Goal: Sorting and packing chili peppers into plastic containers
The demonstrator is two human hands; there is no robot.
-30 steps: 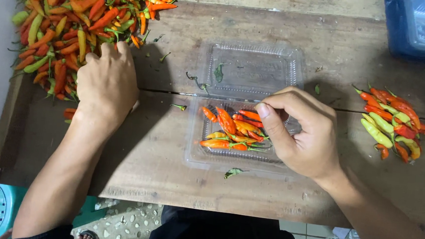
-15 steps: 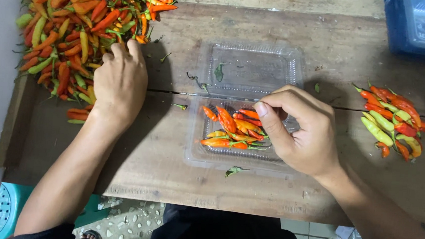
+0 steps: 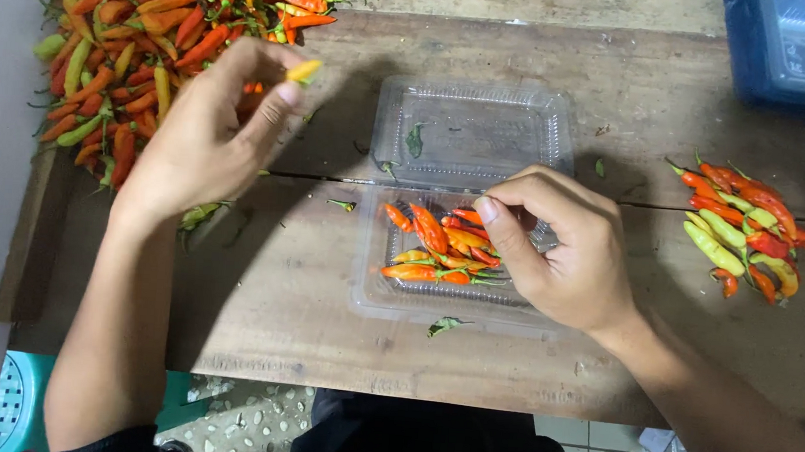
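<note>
- Wooden worktop (image 3: 320, 324): big chilli heap (image 3: 152, 29) far left, small sorted pile (image 3: 742, 226) right.
- Your left hand (image 3: 205, 141): fingers pinched on a yellow-orange chilli (image 3: 303, 70).
- Your right hand (image 3: 566, 252): fingers together inside the clear clamshell tray (image 3: 470, 136), only thinly filled; most remains.

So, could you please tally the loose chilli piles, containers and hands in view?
Loose chilli piles: 2, large pile, small pile
Clear clamshell container: 1
Blue bin: 1
Hands: 2, left hand pinching a yellow chilli, right hand
Total: 6
</note>
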